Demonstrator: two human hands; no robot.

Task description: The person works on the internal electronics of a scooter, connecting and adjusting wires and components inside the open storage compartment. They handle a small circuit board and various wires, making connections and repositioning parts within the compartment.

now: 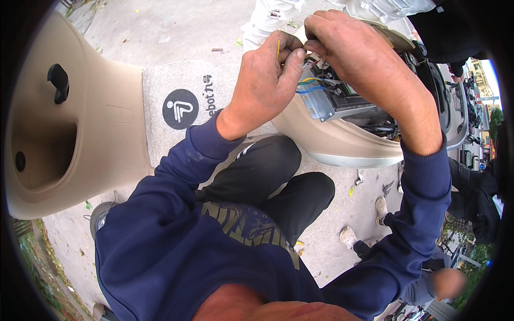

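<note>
Left hand (265, 80): closed, thumb and fingers pinching a thin yellow wire (278, 49) upright, apparently to keep it clear of the other leads.
Right hand (353, 53): curled over the top of the opening, fingertips shut on wire ends beside the left thumb; exact grip hidden.
Wiring box (329, 99): grey metal, seated in the opened beige scooter body (342, 142), blue and yellow leads looping out at working height.
Grey foot mat (176, 107): flat on the scooter deck, below the left wrist.
Tools (358, 177): loose on the pavement under the scooter body, within reach.

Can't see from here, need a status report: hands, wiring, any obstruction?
Left hand pinching yellow wire. Right hand on the wire bundle. Nothing blocking.
</note>
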